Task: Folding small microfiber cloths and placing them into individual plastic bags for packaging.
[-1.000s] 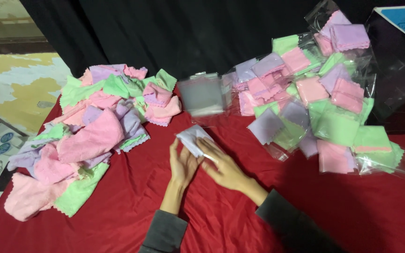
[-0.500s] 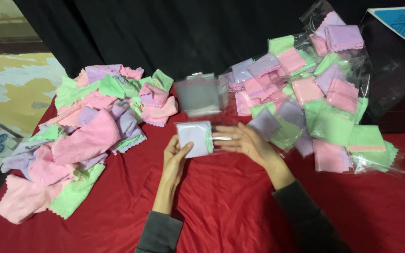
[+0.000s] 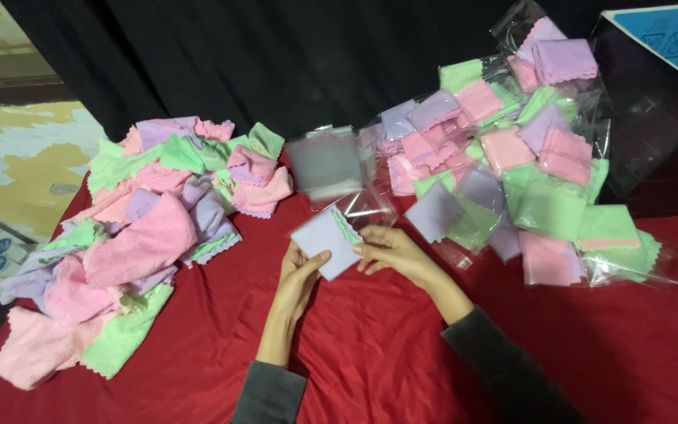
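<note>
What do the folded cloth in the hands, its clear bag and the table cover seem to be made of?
Folded cloth: soft matte fabric, probably microfibre, with a wavy green edge. Clear bag: thin glossy plastic film, see-through with glare. Table cover: red woven cloth, slightly shiny, creased. Left hand and right hand both grip the cloth.

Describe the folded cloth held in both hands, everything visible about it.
The folded cloth is a small, flat, lavender square with a green scalloped edge showing along its right side, soft like microfibre. It appears sleeved in a clear plastic bag that extends glossy beyond its top. It is tilted like a diamond above the red tablecloth, pinched by the left hand below and the right hand beside it.
</note>
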